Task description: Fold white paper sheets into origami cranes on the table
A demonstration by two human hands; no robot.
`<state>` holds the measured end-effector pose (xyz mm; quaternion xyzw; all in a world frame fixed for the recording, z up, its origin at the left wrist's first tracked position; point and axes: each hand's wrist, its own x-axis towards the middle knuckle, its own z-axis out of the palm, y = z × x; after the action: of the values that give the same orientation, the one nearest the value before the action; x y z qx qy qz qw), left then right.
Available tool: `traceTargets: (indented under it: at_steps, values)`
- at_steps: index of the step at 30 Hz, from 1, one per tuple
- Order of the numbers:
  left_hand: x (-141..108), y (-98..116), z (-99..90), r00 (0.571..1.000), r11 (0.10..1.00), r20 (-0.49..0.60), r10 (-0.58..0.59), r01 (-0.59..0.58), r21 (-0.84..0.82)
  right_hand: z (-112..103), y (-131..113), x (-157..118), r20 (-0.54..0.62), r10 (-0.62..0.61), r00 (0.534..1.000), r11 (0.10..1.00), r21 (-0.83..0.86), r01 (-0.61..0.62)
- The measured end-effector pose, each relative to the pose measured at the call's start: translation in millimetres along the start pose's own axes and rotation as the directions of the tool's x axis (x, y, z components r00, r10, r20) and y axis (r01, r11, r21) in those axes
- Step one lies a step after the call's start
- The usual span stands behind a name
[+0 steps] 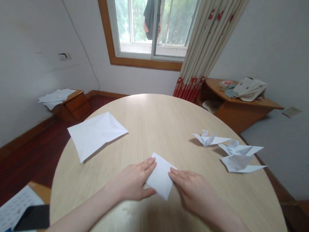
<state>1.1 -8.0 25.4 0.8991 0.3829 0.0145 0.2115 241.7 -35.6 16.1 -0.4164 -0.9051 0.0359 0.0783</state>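
Pale round wood-look table (154,119) in a plain white room, window (151,28) at the back and a flowery curtain (210,33) beside it.

Going left to right: a bigger creased white sheet (98,132) lies by the left rim, one corner poking past the edge. The left hand (132,183) isn't clenched, just laid out with fingers and thumb pressing on a small folded paper (162,173), which sits flat at the near middle of the table. The right hand (196,188) has its fingertips on that paper's right corner, also pressing rather than gripping. Then there are white folded birds (206,139) by the right rim, three by my count, two of them bunched together.

What could go wrong, imo: a draught or stray sleeve could take the overhanging sheet off the table. If the hands push unevenly, the small paper could skew and crease off-line. A swing of the right forearm might crush or knock a bird.

No brands I can make out. There's a printed page (16,207) bottom left beside a dark flat device (33,218), but the print's too small to read.
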Motion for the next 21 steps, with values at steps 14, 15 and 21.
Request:
traceTargets:
  at_steps: [14, 15, 21]
  values:
    - [3.3, -5.4, 2.1, 1.000, 1.000, -0.001, 0.018, -0.018, 0.016, 10.8, 16.7, 10.0, -0.002, 0.008, 1.000, 0.990, 0.144, -0.007]
    - [3.4, -5.0, 2.2, 1.000, 1.000, -0.003, 0.021, -0.021, 0.015, 10.6, 17.5, 10.7, 0.012, 0.011, 1.000, 0.987, 0.160, -0.013]
    - [4.2, -4.8, 0.7, 1.000, 1.000, 0.021, 0.019, -0.018, -0.015, 8.3, 21.6, 14.2, 0.055, 0.011, 0.998, 0.982, 0.190, -0.021]
